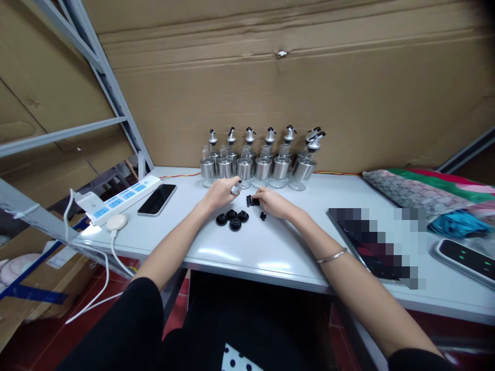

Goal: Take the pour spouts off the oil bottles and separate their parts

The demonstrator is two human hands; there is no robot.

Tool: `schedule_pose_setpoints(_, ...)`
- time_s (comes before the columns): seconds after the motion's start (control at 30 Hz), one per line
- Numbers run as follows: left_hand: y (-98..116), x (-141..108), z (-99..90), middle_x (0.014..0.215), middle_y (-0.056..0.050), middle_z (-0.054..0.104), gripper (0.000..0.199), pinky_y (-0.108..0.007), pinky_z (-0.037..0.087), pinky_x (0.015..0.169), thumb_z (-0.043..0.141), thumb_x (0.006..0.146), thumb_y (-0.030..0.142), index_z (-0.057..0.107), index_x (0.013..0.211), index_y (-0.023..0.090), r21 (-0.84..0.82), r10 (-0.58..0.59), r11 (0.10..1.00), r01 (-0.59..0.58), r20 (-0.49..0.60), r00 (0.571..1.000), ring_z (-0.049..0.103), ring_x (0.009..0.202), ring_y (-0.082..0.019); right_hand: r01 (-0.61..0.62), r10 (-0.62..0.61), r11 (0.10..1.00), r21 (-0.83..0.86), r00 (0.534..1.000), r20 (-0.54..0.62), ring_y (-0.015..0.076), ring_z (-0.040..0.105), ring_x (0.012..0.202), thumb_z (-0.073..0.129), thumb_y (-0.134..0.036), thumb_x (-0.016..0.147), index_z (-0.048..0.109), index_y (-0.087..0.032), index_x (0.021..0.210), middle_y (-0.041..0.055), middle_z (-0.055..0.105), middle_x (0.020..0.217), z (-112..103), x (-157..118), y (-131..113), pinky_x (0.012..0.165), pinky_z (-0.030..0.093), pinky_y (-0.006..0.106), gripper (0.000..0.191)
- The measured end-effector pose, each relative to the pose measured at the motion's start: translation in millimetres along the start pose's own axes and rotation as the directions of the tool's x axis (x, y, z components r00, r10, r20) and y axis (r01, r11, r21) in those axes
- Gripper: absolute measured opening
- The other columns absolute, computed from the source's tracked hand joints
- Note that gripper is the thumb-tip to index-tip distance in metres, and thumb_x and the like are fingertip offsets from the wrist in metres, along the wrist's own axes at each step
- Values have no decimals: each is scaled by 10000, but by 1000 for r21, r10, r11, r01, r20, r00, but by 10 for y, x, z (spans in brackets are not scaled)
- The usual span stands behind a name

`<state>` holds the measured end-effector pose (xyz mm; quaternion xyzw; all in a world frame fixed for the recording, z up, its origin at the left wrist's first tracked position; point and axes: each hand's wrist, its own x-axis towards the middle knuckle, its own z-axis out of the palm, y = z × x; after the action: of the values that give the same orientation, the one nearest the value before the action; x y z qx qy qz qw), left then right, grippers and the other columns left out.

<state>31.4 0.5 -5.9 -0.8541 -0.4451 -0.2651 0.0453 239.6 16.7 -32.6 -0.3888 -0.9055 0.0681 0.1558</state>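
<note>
My left hand (220, 193) is closed around a silver pourer head (235, 189) with a dark tip, held just above the table. Beside it, the fingers of my right hand (270, 202) are pinched at a cluster of small black parts (249, 201); my fingers partly cover what they grip. A few more small black pieces (263, 216) lie just below that hand. Several round black stoppers (235, 224) sit on the table below my left hand. Behind both hands stand glass bottles with steel sleeves (263, 168). Those at the back carry silver pourers (270, 135); most front ones have bare necks.
On the left of the white table (240, 252) are a phone (157, 200), a power strip (124, 200) and a white round plug (116, 222). A blurred-out tablet-like object (371, 242), a dark-topped device (466, 257) and colourful fabric (433, 188) lie right. Cardboard (247, 93) stands behind.
</note>
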Motion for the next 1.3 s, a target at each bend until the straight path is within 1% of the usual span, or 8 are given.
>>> schedule_pose_setpoints(0.2,10,-1,0,829,-41,688,102,-235,404,634,519,818,221,568,900,185,1,-7,1000,7,9,1000,643,763,-186,16,-16,1000,-22,1000,14,222,591,947,387,51,739,680,-79,1058,154,630,1002,23,7,6,876,451,311,451)
schedule_pose_setpoints(0.5,-15,-2,15,812,-38,686,96,-233,405,638,523,816,218,567,895,186,-2,-3,1000,3,-3,1000,643,757,-183,9,-10,1000,10,1000,19,231,608,981,400,58,735,691,-87,1056,167,651,1048,-30,3,-55,908,455,332,457)
schedule_pose_setpoints(0.63,-18,1,14,812,-39,686,98,-234,409,637,519,818,218,568,895,184,0,-1,1000,1,3,1000,643,750,-181,16,-17,1000,23,1000,26,227,616,966,412,60,718,708,-104,1012,148,668,1028,-54,-4,-91,895,463,324,448)
schedule_pose_setpoints(0.83,-34,-5,7,823,-37,691,108,-233,416,642,523,816,226,568,907,187,7,-9,1000,9,-9,1000,648,757,-181,-6,3,999,36,997,76,219,624,949,399,80,693,706,-116,1029,134,670,1042,-106,-27,-147,868,473,298,496)
schedule_pose_setpoints(0.93,-46,-8,2,822,-39,692,115,-231,417,638,520,815,229,573,908,189,11,-21,1000,21,-16,1000,649,758,-181,-8,5,999,37,998,70,212,628,939,393,76,695,705,-136,1037,122,671,1027,-114,-29,-170,853,482,290,509)
schedule_pose_setpoints(1.13,-43,-9,-18,812,-43,692,124,-234,409,624,514,822,239,579,916,189,16,-28,999,28,-13,1000,650,751,-185,11,-13,999,44,999,39,190,634,922,401,76,669,724,-151,981,108,681,1015,-92,-16,-161,839,487,267,503)
schedule_pose_setpoints(1.3,-46,-6,-7,813,-45,692,116,-238,403,623,518,820,239,581,902,188,4,-27,1000,27,0,1000,648,747,-186,-3,1,998,57,1000,26,191,631,905,406,66,684,722,-129,971,120,686,999,-81,-7,-157,825,482,265,470)
